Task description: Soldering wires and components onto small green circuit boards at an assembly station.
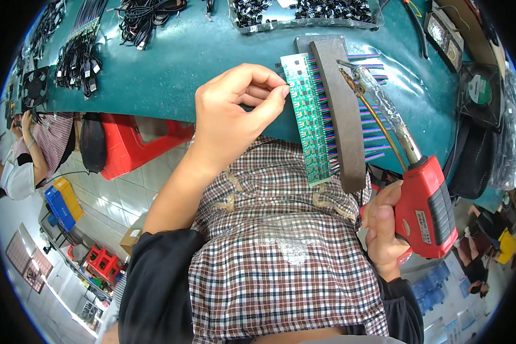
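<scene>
Right, nearest me: right hand (384, 229) clenched around the red grip of the soldering gun (424, 206), its long tip (350, 71) angled up and left, ending just over the upper end of the dark clamp bar (341, 114). Left hand (229, 114) sits above the plaid apron (281, 252), thumb and forefinger pinched together at the left edge of the green circuit strip (308, 120), other fingers curled in; I read that as gripping or steadying the strip edge, can't tell if something thin is held between the pads. The strip lies lengthwise at the near edge of the teal counter (183, 63), pinned under the bar, with coloured ribbon wires (372, 143) fanning out on the bar's right side. My read: soldering the wire ends to the pads, working near the top of the row. Next move calls for a steady tip landing on one pad only, strip held flat, no bridging to neighbours. Further back: a tray of small black parts (304, 14), bundles of black cables (80, 57), and small fans (479, 92) at the right.
</scene>
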Motion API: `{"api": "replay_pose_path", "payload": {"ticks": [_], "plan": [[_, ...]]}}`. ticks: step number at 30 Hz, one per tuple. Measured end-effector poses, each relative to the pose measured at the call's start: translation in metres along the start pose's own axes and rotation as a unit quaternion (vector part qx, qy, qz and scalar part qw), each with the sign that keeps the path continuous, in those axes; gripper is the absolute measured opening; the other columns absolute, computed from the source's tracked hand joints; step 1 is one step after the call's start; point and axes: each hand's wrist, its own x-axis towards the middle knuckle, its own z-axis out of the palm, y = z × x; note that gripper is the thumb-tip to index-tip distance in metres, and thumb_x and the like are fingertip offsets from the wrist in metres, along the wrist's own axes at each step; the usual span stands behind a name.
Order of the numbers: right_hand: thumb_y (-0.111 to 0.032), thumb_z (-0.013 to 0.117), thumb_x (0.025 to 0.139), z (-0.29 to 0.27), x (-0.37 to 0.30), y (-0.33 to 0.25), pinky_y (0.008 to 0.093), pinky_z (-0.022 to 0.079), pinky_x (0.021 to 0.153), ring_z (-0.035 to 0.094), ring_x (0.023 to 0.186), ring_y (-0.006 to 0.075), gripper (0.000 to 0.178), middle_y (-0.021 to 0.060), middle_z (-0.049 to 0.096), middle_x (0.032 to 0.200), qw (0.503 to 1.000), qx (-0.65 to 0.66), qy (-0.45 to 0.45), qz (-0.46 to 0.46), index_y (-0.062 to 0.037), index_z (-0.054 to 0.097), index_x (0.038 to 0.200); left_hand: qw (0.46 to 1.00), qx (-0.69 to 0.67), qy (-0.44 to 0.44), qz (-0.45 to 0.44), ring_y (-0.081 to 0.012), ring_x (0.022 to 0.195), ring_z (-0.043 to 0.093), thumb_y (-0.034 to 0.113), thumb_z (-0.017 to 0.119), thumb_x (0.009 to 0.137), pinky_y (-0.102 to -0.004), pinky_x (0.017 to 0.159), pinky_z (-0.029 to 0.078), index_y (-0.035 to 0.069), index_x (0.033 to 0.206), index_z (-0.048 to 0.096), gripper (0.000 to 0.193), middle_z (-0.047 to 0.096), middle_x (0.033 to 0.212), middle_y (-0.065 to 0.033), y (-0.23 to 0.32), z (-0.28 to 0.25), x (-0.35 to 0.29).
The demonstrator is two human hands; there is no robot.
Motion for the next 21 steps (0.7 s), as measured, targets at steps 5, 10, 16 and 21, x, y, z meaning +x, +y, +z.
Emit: {"api": "replay_pose_path", "payload": {"ticks": [5, 10, 16, 21], "plan": [[-0.014, 0.062, 0.092, 0.001, -0.004, -0.001, 0.0251, 0.036, 0.043, 0.038, 0.046, 0.0088, 0.019, 0.0056, 0.047, 0.074, 0.999, -0.037, 0.009, 0.01, -0.0023, 0.047, 0.094, 0.999, 0.049, -0.003, 0.007, -0.0104, 0.069, 0.071, -0.001, 0.073, 0.081, -0.0221, 0.061, 0.056, -0.002, 0.085, 0.067, 0.007, 0.072, 0.08, -0.0061, 0.0, -0.001, 0.001], [-0.013, 0.062, 0.092, -0.002, -0.004, -0.001, 0.025, 0.037, 0.045, 0.042, 0.048, 0.0094, 0.018, 0.004, 0.047, 0.07, 0.997, -0.057, -0.036, 0.024, -0.0025, 0.049, 0.096, 0.997, 0.072, -0.003, 0.015, -0.0106, 0.066, 0.07, 0.0, 0.073, 0.08, -0.0217, 0.058, 0.055, -0.002, 0.084, 0.067, 0.008, 0.071, 0.076, -0.0056, 0.0, -0.002, 0.002], [-0.011, 0.063, 0.091, 0.006, -0.003, -0.006, 0.024, 0.038, 0.048, 0.045, 0.05, 0.0087, 0.018, 0.0034, 0.05, 0.069, 0.995, -0.055, -0.048, 0.075, -0.0016, 0.053, 0.104, 0.998, 0.061, -0.016, -0.005, -0.0099, 0.066, 0.07, -0.001, 0.073, 0.08, -0.0215, 0.059, 0.055, -0.002, 0.083, 0.066, 0.008, 0.07, 0.076, -0.0059, -0.001, -0.004, 0.004], [-0.008, 0.063, 0.09, 0.011, -0.002, -0.006, 0.0243, 0.039, 0.048, 0.045, 0.05, 0.0089, 0.014, 0.0036, 0.051, 0.069, 0.994, -0.058, -0.04, 0.086, -0.0015, 0.055, 0.099, 0.995, 0.087, -0.053, -0.005, -0.011, 0.073, 0.071, -0.004, 0.071, 0.085, -0.0193, 0.062, 0.056, -0.005, 0.09, 0.065, 0.008, 0.069, 0.083, -0.0055, 0.003, -0.008, 0.005]]}}
